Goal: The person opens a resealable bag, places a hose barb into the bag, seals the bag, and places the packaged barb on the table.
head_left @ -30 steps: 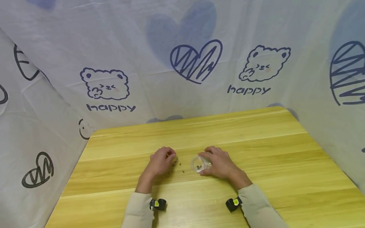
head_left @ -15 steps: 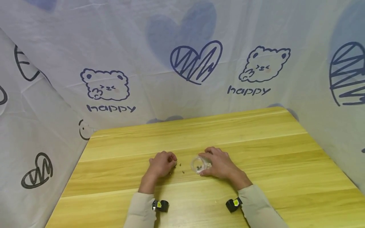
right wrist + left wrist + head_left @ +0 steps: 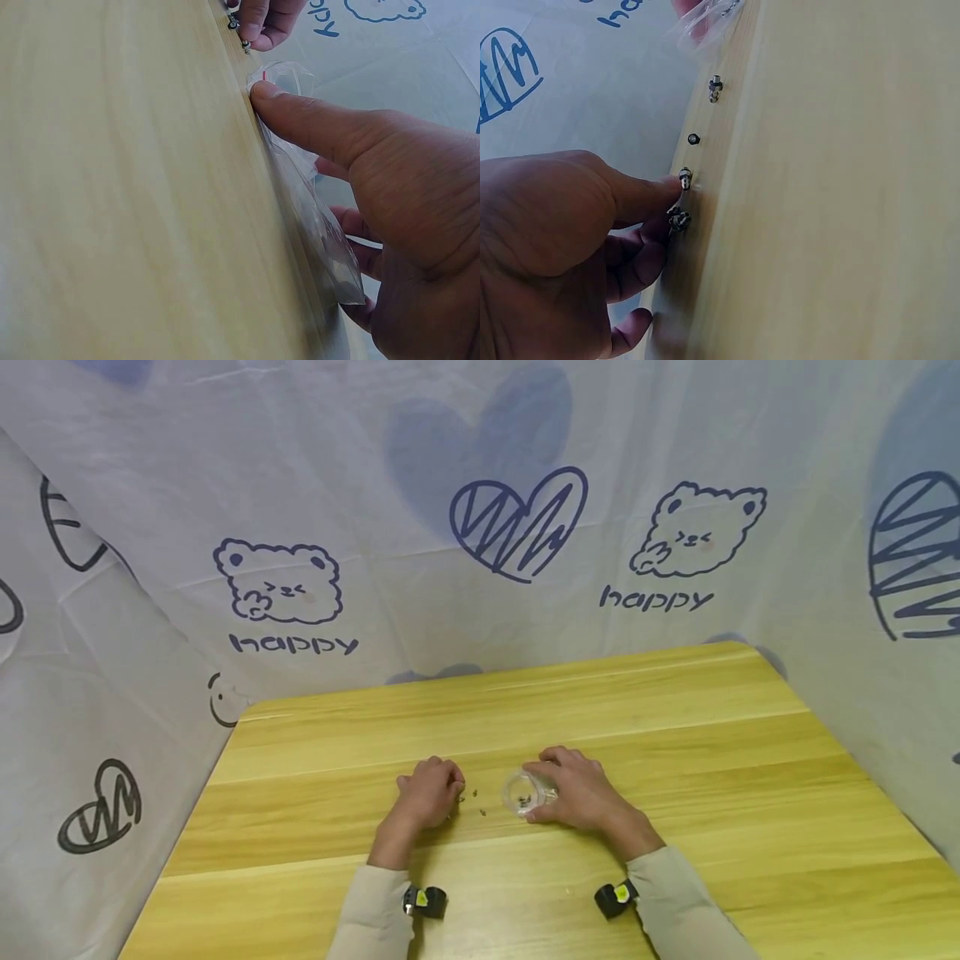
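My left hand [image 3: 427, 792] is over a loose group of tiny metal screws on the table. In the left wrist view its thumb tip meets a small screw [image 3: 685, 178], and the fingers bend in behind it, partly hidden. Right beside the fingertips lies a dark cluster of screws [image 3: 679, 219]. My right hand [image 3: 576, 789] grips a clear plastic zip bag [image 3: 296, 169], thumb on the near side of its mouth and fingers behind. The bag's round mouth is held open towards the left hand, with several screws [image 3: 523, 801] inside it.
Between the hands, a loose screw [image 3: 715, 87] and a dark nut-like piece [image 3: 694, 139] lie on the wood-grain table [image 3: 637, 710]. A white printed cloth [image 3: 420, 602] hangs behind the table and along both sides. Both wrists carry black straps with small cameras.
My left hand has drawn slightly nearer to me and to the right, its fingertips now covering part of the screw group. The right hand and the bag have stayed in place.
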Action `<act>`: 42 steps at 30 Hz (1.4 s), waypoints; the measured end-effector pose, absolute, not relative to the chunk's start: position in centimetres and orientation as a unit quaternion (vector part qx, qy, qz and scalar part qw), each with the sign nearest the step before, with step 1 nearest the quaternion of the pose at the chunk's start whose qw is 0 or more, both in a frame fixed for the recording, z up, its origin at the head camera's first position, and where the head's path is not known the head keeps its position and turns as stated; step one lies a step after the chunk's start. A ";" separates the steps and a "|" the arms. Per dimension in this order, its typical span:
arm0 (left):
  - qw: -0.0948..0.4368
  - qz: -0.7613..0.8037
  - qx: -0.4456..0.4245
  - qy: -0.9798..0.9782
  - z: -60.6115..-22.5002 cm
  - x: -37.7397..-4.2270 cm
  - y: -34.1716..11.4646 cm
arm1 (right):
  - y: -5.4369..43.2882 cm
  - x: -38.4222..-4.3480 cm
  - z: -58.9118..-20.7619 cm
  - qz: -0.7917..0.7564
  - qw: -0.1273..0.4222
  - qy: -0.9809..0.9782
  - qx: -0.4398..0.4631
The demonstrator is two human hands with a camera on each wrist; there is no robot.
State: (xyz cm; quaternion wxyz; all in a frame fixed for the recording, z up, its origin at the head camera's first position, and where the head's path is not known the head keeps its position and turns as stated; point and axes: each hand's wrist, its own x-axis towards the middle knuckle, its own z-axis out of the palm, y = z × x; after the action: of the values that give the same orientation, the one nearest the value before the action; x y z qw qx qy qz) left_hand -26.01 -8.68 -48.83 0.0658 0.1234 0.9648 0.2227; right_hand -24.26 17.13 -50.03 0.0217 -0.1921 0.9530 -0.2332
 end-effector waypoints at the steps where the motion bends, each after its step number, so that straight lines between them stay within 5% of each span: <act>1: 0.066 0.223 0.123 0.965 -48.8 -26.0 -8.7 | 17.2 -24.2 -50.0 -0.235 0.022 0.953 -0.191; 25: 0.027 0.367 0.180 0.912 -48.1 -26.4 -8.2 | 17.2 -24.1 -49.9 -0.238 0.024 0.952 -0.192; 42: -0.022 0.330 0.240 0.912 -48.1 -25.4 -5.0 | 17.2 -24.1 -49.9 -0.234 0.016 0.953 -0.194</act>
State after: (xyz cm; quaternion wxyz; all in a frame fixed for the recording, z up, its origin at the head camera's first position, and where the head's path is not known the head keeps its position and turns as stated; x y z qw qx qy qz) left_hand -25.41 -4.97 -48.15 -0.0221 0.2404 0.9125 0.3303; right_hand -24.15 17.20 -49.94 0.0161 -0.1940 0.9526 -0.2337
